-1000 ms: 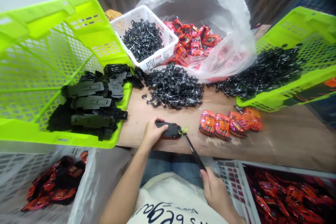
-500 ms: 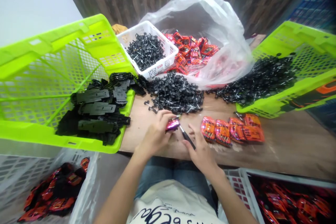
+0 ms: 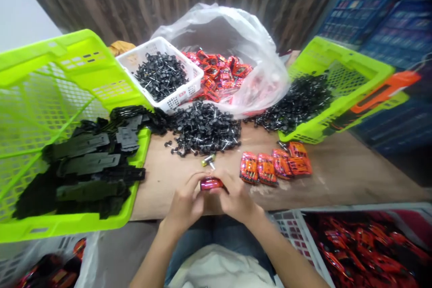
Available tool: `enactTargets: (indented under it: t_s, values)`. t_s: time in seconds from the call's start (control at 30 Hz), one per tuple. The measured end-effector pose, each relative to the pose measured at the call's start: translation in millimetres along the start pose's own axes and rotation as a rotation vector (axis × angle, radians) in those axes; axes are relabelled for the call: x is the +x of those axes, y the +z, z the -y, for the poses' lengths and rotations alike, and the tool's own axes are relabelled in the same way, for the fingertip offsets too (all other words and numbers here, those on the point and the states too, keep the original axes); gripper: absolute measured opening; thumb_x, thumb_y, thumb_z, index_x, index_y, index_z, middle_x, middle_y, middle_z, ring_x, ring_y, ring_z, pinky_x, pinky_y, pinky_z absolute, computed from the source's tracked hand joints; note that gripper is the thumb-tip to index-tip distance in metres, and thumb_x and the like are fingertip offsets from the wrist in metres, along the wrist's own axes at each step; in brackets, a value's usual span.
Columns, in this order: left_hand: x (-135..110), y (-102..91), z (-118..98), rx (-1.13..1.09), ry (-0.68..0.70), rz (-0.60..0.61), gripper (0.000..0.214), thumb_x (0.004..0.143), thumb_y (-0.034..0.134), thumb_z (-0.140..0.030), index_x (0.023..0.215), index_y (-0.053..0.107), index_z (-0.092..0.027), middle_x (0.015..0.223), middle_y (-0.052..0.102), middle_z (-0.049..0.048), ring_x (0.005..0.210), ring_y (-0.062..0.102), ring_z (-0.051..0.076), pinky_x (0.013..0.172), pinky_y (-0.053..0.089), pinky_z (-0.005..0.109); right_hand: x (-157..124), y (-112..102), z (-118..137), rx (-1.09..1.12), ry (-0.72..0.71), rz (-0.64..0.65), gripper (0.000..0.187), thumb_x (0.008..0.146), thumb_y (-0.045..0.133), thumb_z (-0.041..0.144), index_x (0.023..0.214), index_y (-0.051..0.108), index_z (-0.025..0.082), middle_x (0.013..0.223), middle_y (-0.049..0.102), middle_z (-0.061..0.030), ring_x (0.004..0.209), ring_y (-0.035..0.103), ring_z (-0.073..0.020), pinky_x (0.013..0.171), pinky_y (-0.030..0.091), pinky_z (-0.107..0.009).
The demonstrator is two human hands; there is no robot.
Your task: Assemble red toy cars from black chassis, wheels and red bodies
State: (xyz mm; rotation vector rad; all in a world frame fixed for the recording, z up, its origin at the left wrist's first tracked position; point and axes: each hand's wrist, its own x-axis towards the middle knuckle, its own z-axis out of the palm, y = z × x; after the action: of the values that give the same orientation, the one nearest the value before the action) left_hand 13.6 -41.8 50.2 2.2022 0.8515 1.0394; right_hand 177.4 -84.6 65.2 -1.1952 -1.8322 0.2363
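Note:
A shiny red-pink toy car (image 3: 211, 183) is pinched between both hands at the front of the wooden table. My left hand (image 3: 187, 200) grips one end of it, fingers curled over the top. My right hand (image 3: 235, 195) closes on the other end, thumb beneath. Just beyond the fingertips lies a small yellow-green and silver piece (image 3: 207, 160), too small to name. Right of my hands, several orange-red toy cars (image 3: 266, 168) stand in a row. A heap of black wheels on metal axles (image 3: 205, 126) lies farther back.
A green crate (image 3: 135, 198) with black car bases (image 3: 89, 162) stands left. Behind are a white basket (image 3: 184, 95) of wheels and a plastic bag (image 3: 270, 85) of red car shells. Another green crate (image 3: 357, 60) of axles, with an orange-handled tool (image 3: 381, 92), is right.
My hands have come together on the toy car. The black-handled tool that was in my right hand no longer shows. The camera view has shifted to the right.

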Motion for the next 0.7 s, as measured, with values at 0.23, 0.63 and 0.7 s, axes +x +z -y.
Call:
enactTargets:
  t_s: [0.23, 0.63, 0.7]
  values:
    - [46, 72.3, -11, -0.224, -0.03, 0.271, 0.081, 0.081, 0.061, -0.032, 0.147, 0.013, -0.026, 0.153, 0.019, 0.014, 0.142, 0.015, 0.029, 0.114, 0.02, 0.051, -50, -81, -66, -0.497, 0.155, -0.277, 0.023, 0.087, 0.047, 0.016, 0.106, 0.059, 0.021, 0.123, 0.053, -0.013, 0.117, 0.052, -0.0232, 0.098, 0.043, -0.043]
    - [78, 150.7, -5, -0.218, -0.163, 0.352, 0.08, 0.07, 0.069, -0.038, 0.14, 0.03, -0.026, 0.148, 0.031, 0.0176, 0.138, 0.025, 0.036, 0.107, 0.021, 0.058, -23, -151, -191, -0.913, 0.834, 0.032, 0.024, 0.08, 0.051, 0.026, 0.086, 0.07, 0.012, 0.09, 0.069, -0.0191, 0.091, 0.062, -0.0286, 0.076, 0.04, -0.038]
    - [79, 128.8, 7, -0.143, -0.212, 0.145, 0.054, 0.077, 0.061, -0.033, 0.127, 0.043, -0.024, 0.131, 0.049, 0.0141, 0.126, 0.043, 0.029, 0.103, 0.031, 0.05, -3, -154, -221, -0.892, 0.876, 0.054, 0.017, 0.071, 0.062, 0.023, 0.064, 0.068, 0.008, 0.069, 0.066, -0.0224, 0.074, 0.063, -0.0302, 0.064, 0.039, -0.037]
